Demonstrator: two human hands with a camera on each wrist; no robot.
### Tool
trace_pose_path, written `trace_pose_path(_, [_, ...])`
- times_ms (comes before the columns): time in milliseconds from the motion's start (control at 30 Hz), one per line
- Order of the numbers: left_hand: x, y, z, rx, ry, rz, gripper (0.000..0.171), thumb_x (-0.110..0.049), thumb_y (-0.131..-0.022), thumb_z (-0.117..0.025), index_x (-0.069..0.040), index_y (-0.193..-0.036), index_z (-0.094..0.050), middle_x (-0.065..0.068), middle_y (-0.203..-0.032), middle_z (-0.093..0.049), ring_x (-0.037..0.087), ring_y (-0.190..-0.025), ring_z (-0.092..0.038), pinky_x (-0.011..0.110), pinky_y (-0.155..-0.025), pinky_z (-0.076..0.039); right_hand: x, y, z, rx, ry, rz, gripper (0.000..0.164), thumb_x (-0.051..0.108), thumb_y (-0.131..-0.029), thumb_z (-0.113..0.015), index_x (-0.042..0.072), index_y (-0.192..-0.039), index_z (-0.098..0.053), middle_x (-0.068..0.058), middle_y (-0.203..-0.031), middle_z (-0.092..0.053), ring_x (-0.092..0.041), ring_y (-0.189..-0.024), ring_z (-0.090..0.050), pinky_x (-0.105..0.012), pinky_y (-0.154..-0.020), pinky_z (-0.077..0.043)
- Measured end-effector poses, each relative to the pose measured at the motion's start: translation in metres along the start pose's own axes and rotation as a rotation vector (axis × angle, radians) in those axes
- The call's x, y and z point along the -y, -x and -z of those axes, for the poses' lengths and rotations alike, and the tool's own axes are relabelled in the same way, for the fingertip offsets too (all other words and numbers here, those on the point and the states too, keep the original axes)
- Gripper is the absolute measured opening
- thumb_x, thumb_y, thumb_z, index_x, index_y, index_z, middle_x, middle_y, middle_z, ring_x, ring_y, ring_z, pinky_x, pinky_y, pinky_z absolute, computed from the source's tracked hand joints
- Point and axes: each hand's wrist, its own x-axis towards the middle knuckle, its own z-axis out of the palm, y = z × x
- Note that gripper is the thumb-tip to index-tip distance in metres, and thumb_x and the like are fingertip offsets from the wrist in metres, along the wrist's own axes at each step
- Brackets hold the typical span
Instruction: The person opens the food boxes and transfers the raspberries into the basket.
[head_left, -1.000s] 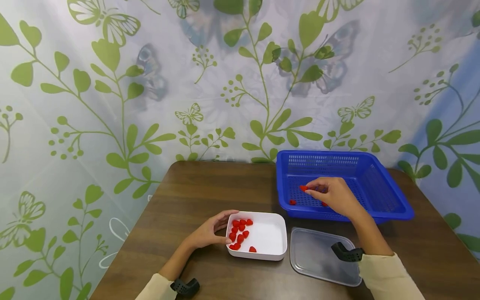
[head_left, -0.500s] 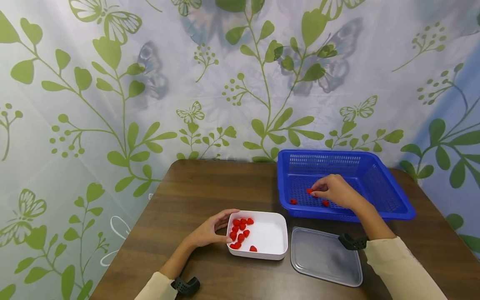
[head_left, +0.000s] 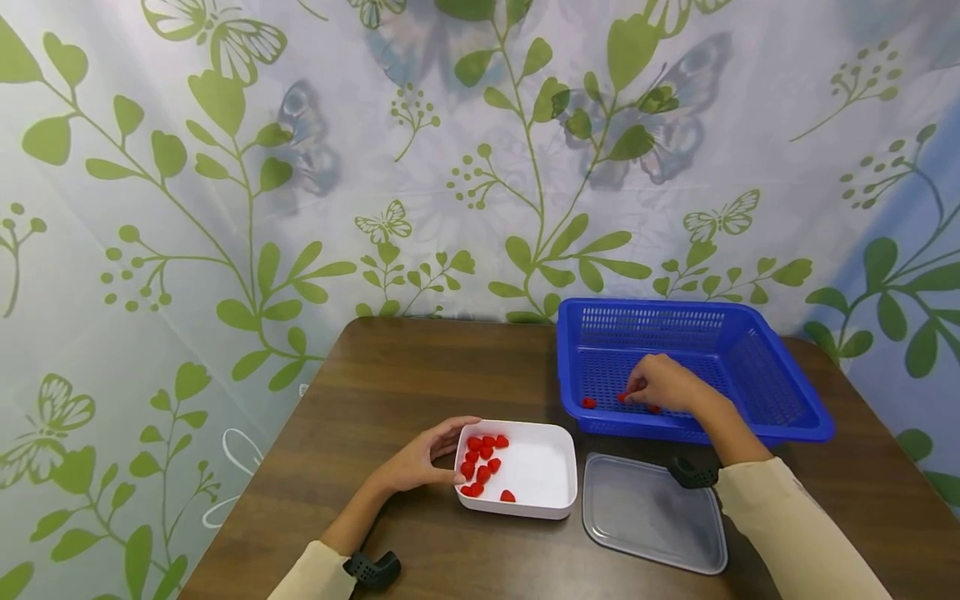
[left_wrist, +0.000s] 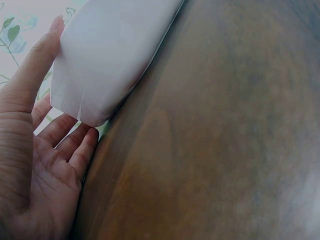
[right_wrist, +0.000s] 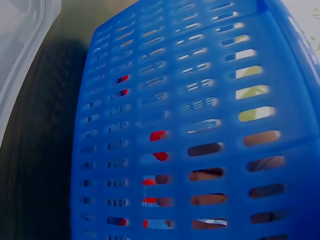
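Observation:
My left hand (head_left: 422, 460) holds the left end of a white rectangular container (head_left: 540, 467), thumb at the near rim and fingers at the far side. The left wrist view shows the thumb (left_wrist: 42, 60) and fingers on either side of the container's end wall. Several small red berry-like pieces (head_left: 483, 473) sit mostly in the container's left part. My right hand (head_left: 667, 385) is down inside the blue basket (head_left: 787, 392), pinching a red berry-like piece (head_left: 622, 397) close to the basket floor. Through the basket's slots, the right wrist view shows parts of the fingers (right_wrist: 207, 199) and red bits.
Another red piece (head_left: 589, 403) lies at the basket's left, and one more (head_left: 655, 409) is partly hidden under my right hand. A translucent lid (head_left: 652, 517) lies flat on the wooden table (head_left: 420, 367), right of the container. A leaf-patterned curtain (head_left: 450, 167) hangs behind.
My right hand has lowered the red piece toward the basket floor, shifting slightly right. My left hand and the white container have stayed in place.

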Motion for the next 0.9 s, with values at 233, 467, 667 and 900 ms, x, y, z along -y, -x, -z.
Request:
trace_pose_path(233, [-0.001,0.0,-0.001,0.007,0.007,-0.009,0.081,-0.008,-0.085,-0.079,-0.021,-0.155,-0.039,0.004,-0.156,-0.041,0.028,-0.144,-0.042,0.031,-0.114,-0.039,-0.002,0.0,-0.001,-0.019,0.051,-0.013,0.009,0.01,-0.09,-0.075,0.007,-0.082,-0.078,-0.001,-0.069,-0.069,-0.015,-0.053,-0.061,-0.036,-0.062,-0.055])
trace_pose_path(467, [0.0,-0.001,0.0,-0.006,0.004,-0.005,0.083,-0.005,-0.084,-0.078,-0.017,-0.155,-0.038,0.006,-0.156,-0.041,0.03,-0.143,-0.042,0.029,-0.114,-0.038,0.006,0.007,0.002,-0.127,0.049,-0.023,0.009,0.012,-0.09,-0.076,0.004,-0.093,-0.078,-0.001,-0.082,-0.073,-0.014,-0.068,-0.065,-0.049,-0.075,-0.058])
trace_pose_path(667, [-0.006,-0.001,-0.003,-0.011,0.027,0.021,0.082,0.0,-0.083,-0.076,-0.012,-0.155,-0.038,0.01,-0.157,-0.04,0.034,-0.144,-0.04,0.026,-0.114,-0.037,0.022,0.018,0.006,-0.228,0.037,-0.042,0.015,0.016,-0.091,-0.076,0.002,-0.098,-0.077,-0.003,-0.088,-0.074,-0.024,-0.083,-0.069,-0.052,-0.077,-0.057])
trace_pose_path(900, [-0.004,-0.001,0.0,-0.003,0.005,0.006,0.082,-0.008,-0.084,-0.08,-0.019,-0.155,-0.039,0.003,-0.156,-0.041,0.026,-0.144,-0.042,0.03,-0.114,-0.039,0.05,0.033,0.01,-0.345,-0.031,-0.074,0.019,0.017,-0.095,-0.072,0.001,-0.105,-0.077,-0.011,-0.096,-0.075,-0.032,-0.087,-0.071,-0.052,-0.077,-0.059])
